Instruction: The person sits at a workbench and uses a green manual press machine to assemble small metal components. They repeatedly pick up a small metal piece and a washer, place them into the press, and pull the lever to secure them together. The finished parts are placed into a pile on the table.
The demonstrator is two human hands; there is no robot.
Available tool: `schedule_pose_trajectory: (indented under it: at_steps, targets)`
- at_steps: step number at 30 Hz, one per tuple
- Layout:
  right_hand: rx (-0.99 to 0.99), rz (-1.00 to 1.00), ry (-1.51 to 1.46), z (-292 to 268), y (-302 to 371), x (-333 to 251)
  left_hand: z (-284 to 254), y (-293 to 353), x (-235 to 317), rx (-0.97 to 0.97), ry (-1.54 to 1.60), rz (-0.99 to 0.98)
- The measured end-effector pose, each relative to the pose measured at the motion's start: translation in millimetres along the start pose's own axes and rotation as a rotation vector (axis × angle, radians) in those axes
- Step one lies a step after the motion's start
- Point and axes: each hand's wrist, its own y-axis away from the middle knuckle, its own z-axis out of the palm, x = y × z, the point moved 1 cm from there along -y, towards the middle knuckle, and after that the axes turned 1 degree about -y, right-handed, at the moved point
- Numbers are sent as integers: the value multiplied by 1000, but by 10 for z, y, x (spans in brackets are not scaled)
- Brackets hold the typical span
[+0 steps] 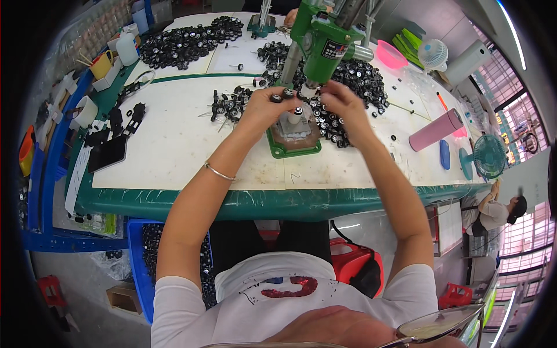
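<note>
Black wheels [276, 98] sat pinched in left hand [261, 109], fingers closed, by the press base [294, 152], between the table's [154, 133] near and far edges. Right hand [343, 105] curled, contents unclear. Risk: nipped fingertips, if the ram [309, 90] dropped early.

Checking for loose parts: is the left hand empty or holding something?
Not empty: the left hand grips small black wheels, two plainly visible.

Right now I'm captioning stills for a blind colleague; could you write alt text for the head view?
A person's bare left hand and right hand work at a green metal bench press, small black round wheels held in the left. Piles of similar wheels cover parts of the white tabletop; a pink cylindrical bottle is at right.
</note>
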Motion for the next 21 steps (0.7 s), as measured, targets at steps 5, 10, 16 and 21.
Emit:
schedule_pose_trajectory:
  at_steps: [5,10,16,21]
  targets:
    - [131,37,-257,-879,-748,-367,176,-63,-62,45,15,5]
    - [68,-187,-434,-963,-1667,-1405,75,-63,-146,40,43,94]
    - [102,-263,-283,-806,-2620,-2041,39,-136,-182,24,42,114]
    - [-109,-436,-379,-907,-2681,-1933,30,-105,-105,4,-55,159]
